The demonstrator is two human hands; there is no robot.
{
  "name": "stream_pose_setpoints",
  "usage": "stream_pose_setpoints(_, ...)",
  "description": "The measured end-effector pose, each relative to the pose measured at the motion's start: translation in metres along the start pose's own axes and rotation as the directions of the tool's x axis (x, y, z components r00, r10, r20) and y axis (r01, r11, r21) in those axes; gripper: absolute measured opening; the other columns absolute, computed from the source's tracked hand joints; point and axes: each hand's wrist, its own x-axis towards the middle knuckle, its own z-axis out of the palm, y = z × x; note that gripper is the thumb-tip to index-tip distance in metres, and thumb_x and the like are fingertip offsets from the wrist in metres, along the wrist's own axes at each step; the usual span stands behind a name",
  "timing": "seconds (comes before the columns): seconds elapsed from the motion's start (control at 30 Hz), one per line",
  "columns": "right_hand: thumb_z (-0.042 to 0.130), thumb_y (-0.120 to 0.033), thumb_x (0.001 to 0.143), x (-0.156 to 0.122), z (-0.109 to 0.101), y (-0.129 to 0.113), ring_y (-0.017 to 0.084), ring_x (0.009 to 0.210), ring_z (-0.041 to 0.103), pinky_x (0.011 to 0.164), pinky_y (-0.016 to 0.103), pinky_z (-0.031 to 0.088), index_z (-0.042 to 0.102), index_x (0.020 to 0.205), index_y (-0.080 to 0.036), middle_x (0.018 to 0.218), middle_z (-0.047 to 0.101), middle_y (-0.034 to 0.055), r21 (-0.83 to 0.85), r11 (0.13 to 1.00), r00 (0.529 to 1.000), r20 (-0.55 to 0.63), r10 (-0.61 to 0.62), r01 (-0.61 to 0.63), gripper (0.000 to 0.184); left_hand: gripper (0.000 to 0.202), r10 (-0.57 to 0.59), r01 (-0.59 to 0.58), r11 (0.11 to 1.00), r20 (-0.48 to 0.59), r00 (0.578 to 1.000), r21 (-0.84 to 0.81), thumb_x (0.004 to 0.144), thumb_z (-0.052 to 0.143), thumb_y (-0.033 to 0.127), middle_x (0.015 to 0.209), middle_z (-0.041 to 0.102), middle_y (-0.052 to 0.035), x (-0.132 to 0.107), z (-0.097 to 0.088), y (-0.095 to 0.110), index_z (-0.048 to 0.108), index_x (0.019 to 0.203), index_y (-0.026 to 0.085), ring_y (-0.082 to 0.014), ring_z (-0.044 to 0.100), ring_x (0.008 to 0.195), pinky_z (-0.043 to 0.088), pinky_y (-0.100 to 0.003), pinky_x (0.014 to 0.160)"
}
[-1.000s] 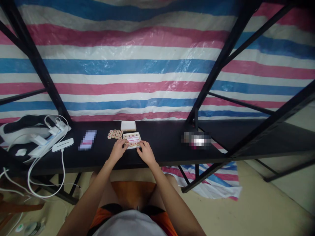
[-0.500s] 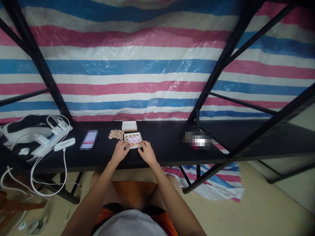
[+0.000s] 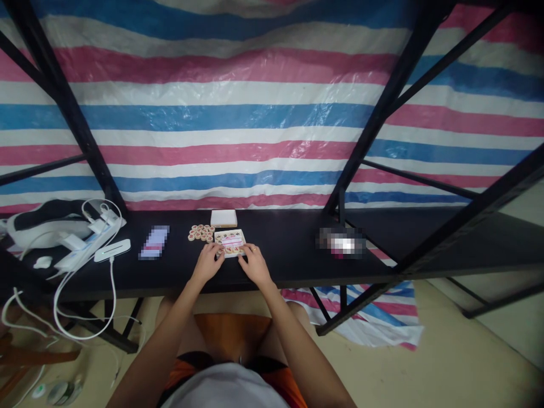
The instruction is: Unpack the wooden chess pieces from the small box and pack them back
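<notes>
A small open box (image 3: 230, 242) with round wooden game pieces in it lies on the black table (image 3: 289, 255) in front of me. My left hand (image 3: 208, 262) rests at the box's near left corner, fingers curled against it. My right hand (image 3: 254, 263), with a ring on one finger, touches the near right corner, fingers bent. Whether either hand pinches a piece is too small to tell. A loose cluster of several round pieces (image 3: 201, 232) sits just left of the box. Behind it lies the white box lid (image 3: 223, 217).
At the table's left end are a white power strip with plugs and cables (image 3: 85, 241), a white flat device (image 3: 111, 250) and a dark bag (image 3: 42, 218). Blurred items lie left (image 3: 153, 242) and right (image 3: 341, 242) of the box. Black frame bars rise before a striped tarp.
Both hands have shifted very slightly at the box's near edge. The view moved a little. Nothing else has changed.
</notes>
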Motion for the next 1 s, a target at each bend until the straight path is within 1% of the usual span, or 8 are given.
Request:
stream_pose_setpoints(0.13, 0.047, -0.023, 0.087, 0.0, -0.001, -0.001, 0.023, 0.104, 0.051, 0.092, 0.037, 0.046, 0.061, 0.11, -0.02, 0.111, 0.056, 0.0094, -0.005, 1.0, 1.0, 0.002, 0.005, -0.005, 0.026, 0.027, -0.073, 0.067, 0.994, -0.069, 0.995, -0.09, 0.089, 0.044, 0.033, 0.103, 0.06, -0.0078, 0.005, 0.001, -0.007, 0.063, 0.102, 0.019, -0.0206, 0.055, 0.099, 0.043, -0.036, 0.092)
stream_pose_setpoints(0.23, 0.047, -0.023, 0.087, 0.0, -0.002, -0.001, 0.023, 0.103, 0.051, 0.091, 0.036, 0.046, 0.061, 0.11, -0.02, 0.111, 0.056, 0.0091, -0.006, 1.0, 1.0, 0.01, 0.015, -0.015, 0.026, 0.024, -0.149, 0.141, 0.981, -0.058, 0.987, -0.133, 0.089, 0.045, 0.031, 0.098, 0.063, -0.0072, 0.015, -0.004, -0.023, 0.064, 0.095, 0.018, -0.0196, 0.058, 0.094, 0.046, -0.035, 0.089)
stream_pose_setpoints(0.37, 0.048, -0.024, 0.087, -0.001, -0.001, -0.002, 0.023, 0.104, 0.05, 0.091, 0.037, 0.046, 0.06, 0.11, -0.02, 0.112, 0.056, 0.0089, -0.006, 1.0, 1.0, 0.008, 0.019, -0.019, 0.026, 0.019, -0.135, 0.138, 0.984, -0.034, 0.99, 0.11, 0.083, 0.05, 0.023, 0.106, 0.062, -0.0091, 0.027, -0.02, -0.048, 0.065, 0.095, 0.018, -0.024, 0.054, 0.106, 0.041, -0.039, 0.096)
stream_pose_setpoints(0.47, 0.048, -0.024, 0.087, -0.001, 0.0, -0.001, 0.023, 0.104, 0.05, 0.092, 0.037, 0.046, 0.06, 0.109, -0.021, 0.112, 0.056, 0.009, -0.008, 1.0, 1.0, 0.001, 0.018, -0.018, 0.026, 0.03, -0.2, 0.189, 0.923, -0.004, 0.98, 0.336, 0.082, 0.051, 0.023, 0.119, 0.056, -0.0146, 0.03, -0.03, -0.059, 0.062, 0.109, 0.016, -0.0296, 0.051, 0.109, 0.043, -0.043, 0.092)
stream_pose_setpoints(0.57, 0.048, -0.023, 0.087, -0.001, -0.001, -0.001, 0.022, 0.104, 0.05, 0.093, 0.036, 0.046, 0.06, 0.109, -0.021, 0.111, 0.057, 0.0088, -0.009, 1.0, 1.0, 0.002, 0.012, -0.012, 0.025, 0.036, -0.225, 0.172, 0.876, 0.065, 0.972, 0.451, 0.083, 0.048, 0.025, 0.121, 0.055, -0.0162, 0.031, -0.034, -0.061, 0.058, 0.116, 0.016, -0.0317, 0.05, 0.109, 0.043, -0.044, 0.089)
stream_pose_setpoints(0.73, 0.048, -0.024, 0.087, 0.0, -0.001, -0.001, 0.022, 0.104, 0.05, 0.092, 0.036, 0.046, 0.06, 0.109, -0.021, 0.11, 0.057, 0.0088, -0.007, 1.0, 1.0, 0.007, 0.015, -0.015, 0.026, 0.034, -0.217, 0.134, 0.865, 0.119, 0.969, 0.484, 0.083, 0.048, 0.022, 0.119, 0.054, -0.0152, 0.033, -0.035, -0.057, 0.059, 0.114, 0.019, -0.0293, 0.052, 0.105, 0.043, -0.041, 0.088)
stream_pose_setpoints(0.87, 0.048, -0.024, 0.087, 0.0, -0.001, 0.0, 0.022, 0.103, 0.05, 0.092, 0.036, 0.046, 0.06, 0.109, -0.022, 0.11, 0.057, 0.0084, -0.004, 1.0, 1.0, 0.005, 0.019, -0.019, 0.025, 0.038, -0.218, 0.168, 0.863, 0.051, 0.975, 0.476, 0.082, 0.049, 0.019, 0.125, 0.049, -0.0163, 0.029, -0.038, -0.058, 0.057, 0.119, 0.018, -0.0294, 0.051, 0.108, 0.043, -0.04, 0.089)
stream_pose_setpoints(1.0, 0.048, -0.024, 0.088, 0.0, -0.001, 0.0, 0.022, 0.104, 0.05, 0.092, 0.036, 0.046, 0.06, 0.11, -0.022, 0.11, 0.056, 0.0081, 0.0, 1.0, 1.0, 0.013, 0.025, -0.025, 0.026, 0.033, -0.274, 0.225, 0.853, 0.037, 0.961, 0.471, 0.084, 0.047, 0.02, 0.115, 0.056, -0.0155, 0.024, -0.043, -0.062, 0.06, 0.113, 0.016, -0.0285, 0.054, 0.102, 0.044, -0.039, 0.086)
